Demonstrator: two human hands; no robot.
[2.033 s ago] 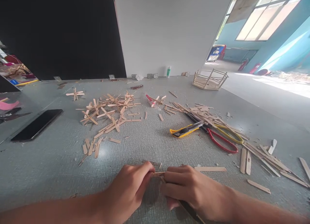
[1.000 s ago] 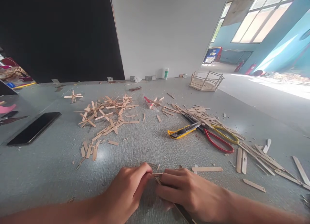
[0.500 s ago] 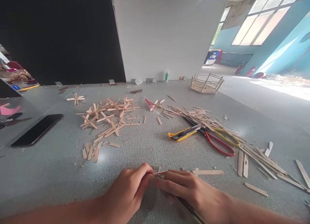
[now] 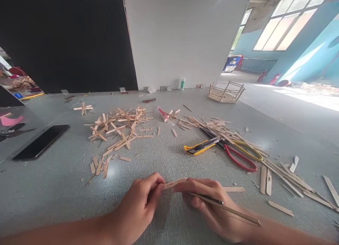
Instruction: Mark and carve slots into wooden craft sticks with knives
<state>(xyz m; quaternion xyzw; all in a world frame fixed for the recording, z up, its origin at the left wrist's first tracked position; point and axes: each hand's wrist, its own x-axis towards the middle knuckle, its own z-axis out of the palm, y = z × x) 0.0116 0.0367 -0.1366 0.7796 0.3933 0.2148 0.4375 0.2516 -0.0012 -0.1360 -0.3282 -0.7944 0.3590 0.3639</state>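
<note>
1. Grey textured floor (image 4: pixel 53 195) on every side, with a black panel (image 4: pixel 66 40) and a white wall (image 4: pixel 182 36) well behind. Widest room for moving at near left, between phone (image 4: pixel 41 142) and hands.
2. Loose pile (image 4: pixel 122 126) of wooden pieces ahead to the left. More strips (image 4: pixel 286 170) strewn along the right, near the right forearm, so less room on that side.
3. Scissors (image 4: pixel 238 155) and yellow cutter (image 4: pixel 202 146) ahead right, lying just beside each other and well apart from the hands. Sharp edges to steer round.
4. Left hand (image 4: pixel 140 206) closed, thumb and fingers pinching the stick's left end.
5. Right hand (image 4: pixel 209 206) closed on the stick's other end, also gripping a thin rod (image 4: pixel 227 209) that trails back to the right past the wrist.
6. Stick (image 4: pixel 173 184) low and near, bridging both hands just above the floor, almost level. Looks light, thin and stiff, and probably splits if bent. Best held by the flat faces near the ends, as now.
7. Rod slim and dark-tipped; cannot tell what kind.
</note>
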